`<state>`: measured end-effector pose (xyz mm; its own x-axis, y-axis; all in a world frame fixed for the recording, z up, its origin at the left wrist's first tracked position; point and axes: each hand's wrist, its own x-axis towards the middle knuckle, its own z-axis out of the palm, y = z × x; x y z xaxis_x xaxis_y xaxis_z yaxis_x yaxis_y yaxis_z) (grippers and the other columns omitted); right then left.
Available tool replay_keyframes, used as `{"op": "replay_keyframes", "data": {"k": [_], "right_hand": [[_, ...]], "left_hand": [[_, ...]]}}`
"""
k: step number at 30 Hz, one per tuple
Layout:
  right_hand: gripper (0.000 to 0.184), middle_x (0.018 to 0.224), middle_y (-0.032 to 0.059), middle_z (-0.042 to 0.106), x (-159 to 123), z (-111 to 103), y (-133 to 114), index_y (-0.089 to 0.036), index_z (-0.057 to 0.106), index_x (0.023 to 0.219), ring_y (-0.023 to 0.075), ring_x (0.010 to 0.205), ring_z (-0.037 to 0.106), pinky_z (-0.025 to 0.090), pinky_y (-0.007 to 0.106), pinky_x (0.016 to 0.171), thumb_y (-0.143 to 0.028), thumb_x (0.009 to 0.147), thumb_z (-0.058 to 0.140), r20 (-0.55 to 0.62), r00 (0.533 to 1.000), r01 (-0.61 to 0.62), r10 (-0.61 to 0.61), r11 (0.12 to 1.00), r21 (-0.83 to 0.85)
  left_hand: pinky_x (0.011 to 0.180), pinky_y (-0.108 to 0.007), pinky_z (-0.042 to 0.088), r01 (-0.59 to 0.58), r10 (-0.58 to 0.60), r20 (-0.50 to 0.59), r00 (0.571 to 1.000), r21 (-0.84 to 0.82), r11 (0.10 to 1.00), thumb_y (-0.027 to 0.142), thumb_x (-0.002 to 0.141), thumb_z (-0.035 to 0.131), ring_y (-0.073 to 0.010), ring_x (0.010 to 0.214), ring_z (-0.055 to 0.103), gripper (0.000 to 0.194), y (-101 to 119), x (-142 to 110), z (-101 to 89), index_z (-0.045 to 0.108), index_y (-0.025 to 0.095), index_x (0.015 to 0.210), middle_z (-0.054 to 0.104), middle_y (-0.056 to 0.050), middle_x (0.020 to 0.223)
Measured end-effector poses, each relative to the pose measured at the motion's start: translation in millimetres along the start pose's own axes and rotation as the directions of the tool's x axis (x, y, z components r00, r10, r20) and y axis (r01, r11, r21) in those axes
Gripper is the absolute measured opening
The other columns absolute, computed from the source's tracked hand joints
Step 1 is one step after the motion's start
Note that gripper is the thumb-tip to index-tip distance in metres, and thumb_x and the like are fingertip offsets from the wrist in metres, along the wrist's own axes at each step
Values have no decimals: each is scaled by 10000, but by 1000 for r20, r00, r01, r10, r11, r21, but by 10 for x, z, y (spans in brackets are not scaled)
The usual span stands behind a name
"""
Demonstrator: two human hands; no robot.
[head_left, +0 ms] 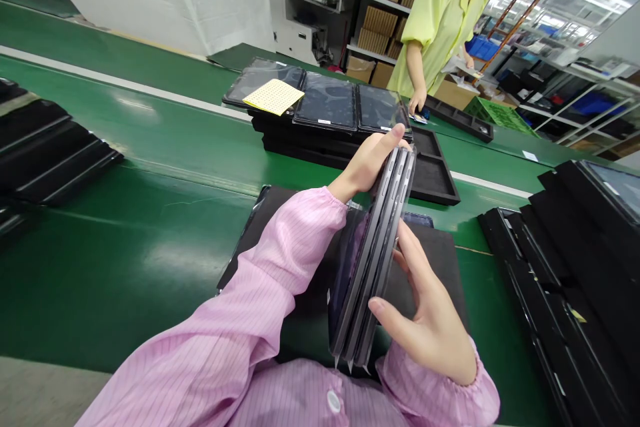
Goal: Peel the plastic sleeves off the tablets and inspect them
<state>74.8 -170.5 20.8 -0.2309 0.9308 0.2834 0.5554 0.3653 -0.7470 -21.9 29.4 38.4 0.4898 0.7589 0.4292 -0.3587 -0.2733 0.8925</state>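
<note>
I hold a stack of three thin grey tablets [373, 260] on edge, upright over a black foam mat [280, 227]. My left hand [367, 163] reaches over the top of the stack, fingers curled on its far end. Against the stack's right side my right hand [430, 320] presses, thumb and fingers on the nearest tablet. Both arms wear pink striped sleeves.
On the green conveyor [150, 147] stands a black tray [435, 177] bearing three tablets [327, 101] and a yellow sticker sheet [274, 97]. Black trays lie at the left [45, 153] and stacked at the right [570, 260]. A person in a yellow coat [435, 20] works beyond.
</note>
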Motion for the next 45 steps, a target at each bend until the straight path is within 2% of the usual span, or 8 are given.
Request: {"op": "replay_keyframes", "data": {"k": [8, 10, 13, 16, 22, 32, 39, 45], "right_hand": [[878, 1698, 51, 224, -26, 75, -81, -342, 65, 1629, 348, 1550, 240, 361, 589, 1214, -289, 941, 607, -51, 999, -12, 7, 996, -90], [863, 1694, 41, 240, -28, 91, -71, -354, 78, 1627, 346, 1544, 261, 397, 571, 1199, -296, 947, 606, -70, 997, -15, 10, 997, -77], [859, 1676, 63, 289, -11, 123, -35, -360, 63, 1626, 336, 1498, 374, 475, 532, 1149, -293, 960, 602, -148, 988, -43, 39, 999, -26], [847, 1664, 76, 316, 28, 139, -6, -365, 97, 1622, 331, 1468, 428, 492, 525, 1132, -301, 956, 616, -200, 978, -53, 56, 998, 23], [746, 1653, 26, 345, 99, 98, -54, -380, 226, 1594, 317, 1503, 371, 472, 494, 1154, -296, 954, 600, -147, 989, -4, 14, 998, 66], [812, 1673, 45, 301, 16, 19, -1, -351, 123, 1623, 336, 1502, 366, 463, 510, 1160, -298, 962, 593, -105, 991, 75, -84, 994, -83], [844, 1668, 62, 311, -47, -38, 48, -314, 140, 1628, 349, 1498, 369, 401, 549, 1202, -312, 944, 636, -76, 992, 89, -97, 990, -108], [813, 1649, 69, 354, -29, -62, 91, -322, 148, 1625, 329, 1491, 388, 404, 537, 1200, -301, 960, 614, -78, 993, 88, -93, 994, -64]], "left_hand": [[421, -268, 292, 12, -12, 10, 1000, -12, 1000, 831, 873, 328, -95, 388, 435, 781, 47, -13, 10, 610, 164, 579, 510, 2, 457], [421, -268, 295, 10, -10, 9, 1000, -4, 1000, 845, 862, 321, -98, 387, 437, 794, 62, -17, 16, 611, 162, 581, 498, 4, 445], [418, -266, 300, 5, -5, 10, 1000, 8, 1000, 869, 843, 306, -100, 385, 436, 814, 82, -24, 27, 595, 162, 562, 488, 1, 431], [417, -266, 303, -19, 19, 28, 999, 13, 1000, 888, 827, 294, -103, 390, 440, 827, 103, -41, 38, 593, 162, 564, 496, -4, 438], [425, -274, 301, -34, 32, 35, 999, 61, 998, 889, 828, 281, -116, 411, 463, 834, 192, -94, 66, 594, 162, 567, 500, -11, 445], [451, -265, 316, -119, 111, 84, 990, 106, 987, 916, 807, 198, -114, 454, 461, 875, 180, -115, 70, 560, 162, 552, 504, -16, 482], [479, -260, 364, -173, 163, 90, 983, 126, 977, 907, 815, 212, -133, 502, 526, 873, 234, -159, 88, 587, 159, 566, 548, -34, 493], [501, -267, 383, -121, 112, 57, 992, 199, 972, 901, 822, 175, -140, 522, 547, 886, 215, -155, 88, 592, 161, 572, 573, -45, 519]]}}
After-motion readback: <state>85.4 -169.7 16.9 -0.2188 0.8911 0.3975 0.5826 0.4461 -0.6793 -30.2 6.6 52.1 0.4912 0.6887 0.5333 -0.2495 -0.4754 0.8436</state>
